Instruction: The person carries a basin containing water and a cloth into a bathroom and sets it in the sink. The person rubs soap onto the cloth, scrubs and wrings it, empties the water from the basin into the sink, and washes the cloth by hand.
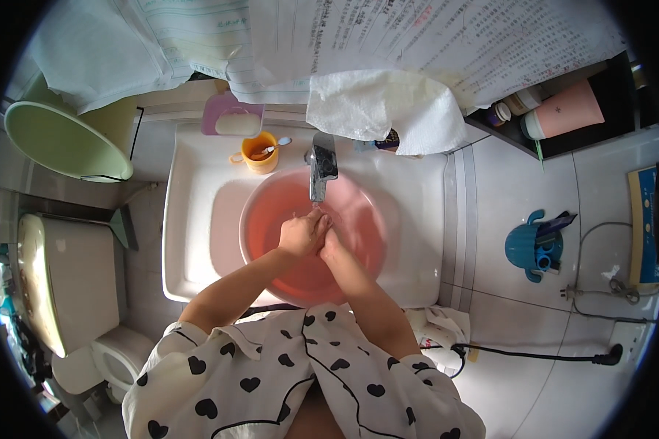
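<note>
My left hand [302, 235] and my right hand [331, 245] touch each other under the spout of a chrome faucet [323, 164], where a little water shows. Their fingers overlap, and whether something small lies between them is hidden. Below them is a pink plastic basin [369, 219] holding water. It stands in a white ceramic sink [417, 230]. Behind the basin, to the left, is a yellow mug [259, 159] with a toothbrush [277, 145] in it. A purple soap dish [211, 118] with a white bar of soap [238, 123] sits at the back edge.
Papers bearing writing [362, 44] and a white cloth or towel [384, 104] hang behind the faucet. A green basin [66, 142] is racked at left, above a toilet [115, 365]. At right are a dark shelf with a pink tube [571, 110], a blue holder [527, 247] and a black power cord [527, 354].
</note>
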The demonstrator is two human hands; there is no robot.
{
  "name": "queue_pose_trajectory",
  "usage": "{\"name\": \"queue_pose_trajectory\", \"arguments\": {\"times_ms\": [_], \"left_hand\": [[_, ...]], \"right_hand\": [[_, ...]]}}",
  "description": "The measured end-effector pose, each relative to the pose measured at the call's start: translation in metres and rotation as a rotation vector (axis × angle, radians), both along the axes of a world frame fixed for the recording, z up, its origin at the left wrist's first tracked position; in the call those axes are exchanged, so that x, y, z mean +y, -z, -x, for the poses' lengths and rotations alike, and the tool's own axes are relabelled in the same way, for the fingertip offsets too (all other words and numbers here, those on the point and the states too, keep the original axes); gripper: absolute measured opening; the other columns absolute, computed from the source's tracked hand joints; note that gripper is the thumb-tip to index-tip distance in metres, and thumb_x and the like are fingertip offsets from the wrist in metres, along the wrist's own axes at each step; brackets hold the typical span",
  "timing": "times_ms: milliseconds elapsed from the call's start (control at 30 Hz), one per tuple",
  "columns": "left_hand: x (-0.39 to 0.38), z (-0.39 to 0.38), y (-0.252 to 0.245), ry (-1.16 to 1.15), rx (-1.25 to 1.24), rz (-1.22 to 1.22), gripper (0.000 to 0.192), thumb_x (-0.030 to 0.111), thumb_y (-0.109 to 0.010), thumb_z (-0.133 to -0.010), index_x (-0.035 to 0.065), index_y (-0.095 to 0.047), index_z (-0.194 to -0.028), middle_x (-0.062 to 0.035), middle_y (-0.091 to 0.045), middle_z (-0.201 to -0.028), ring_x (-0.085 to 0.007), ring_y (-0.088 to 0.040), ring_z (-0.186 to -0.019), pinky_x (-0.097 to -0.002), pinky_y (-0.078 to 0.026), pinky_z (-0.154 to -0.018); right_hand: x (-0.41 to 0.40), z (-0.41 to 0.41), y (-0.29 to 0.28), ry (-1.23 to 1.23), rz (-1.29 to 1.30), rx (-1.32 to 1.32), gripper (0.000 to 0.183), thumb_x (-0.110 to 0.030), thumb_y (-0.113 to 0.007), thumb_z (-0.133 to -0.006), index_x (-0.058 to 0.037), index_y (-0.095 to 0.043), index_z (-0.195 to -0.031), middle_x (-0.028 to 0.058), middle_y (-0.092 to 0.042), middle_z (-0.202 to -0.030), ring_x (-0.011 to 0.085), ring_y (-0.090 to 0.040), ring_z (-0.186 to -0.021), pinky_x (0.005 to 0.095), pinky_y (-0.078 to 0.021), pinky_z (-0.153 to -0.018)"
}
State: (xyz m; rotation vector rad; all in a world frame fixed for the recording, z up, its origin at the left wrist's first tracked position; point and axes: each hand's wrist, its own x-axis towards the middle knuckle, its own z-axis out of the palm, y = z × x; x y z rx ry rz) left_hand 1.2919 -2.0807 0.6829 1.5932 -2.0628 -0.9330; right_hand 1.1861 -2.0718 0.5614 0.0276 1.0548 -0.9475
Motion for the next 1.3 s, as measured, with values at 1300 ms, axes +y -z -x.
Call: {"name": "queue_pose_trajectory", "arguments": {"times_ms": [1300], "left_hand": [[0.022,-0.053,-0.049,-0.183,0.901,-0.315,0.01,0.007,-0.048,-0.092,0.0027,-0.049,-0.101,-0.0034,-0.06,-0.081,-0.0096,-0.056,-0.071,-0.0251,-0.049,-0.066]], "right_hand": [[0.049,0.01,-0.151,-0.356,0.793,0.825,0.014,-0.01,-0.05,-0.093,0.0014,-0.057,-0.098,0.0029,-0.058,-0.084,0.0081,-0.053,-0.079,0.0244,-0.0443,-0.072]]}}
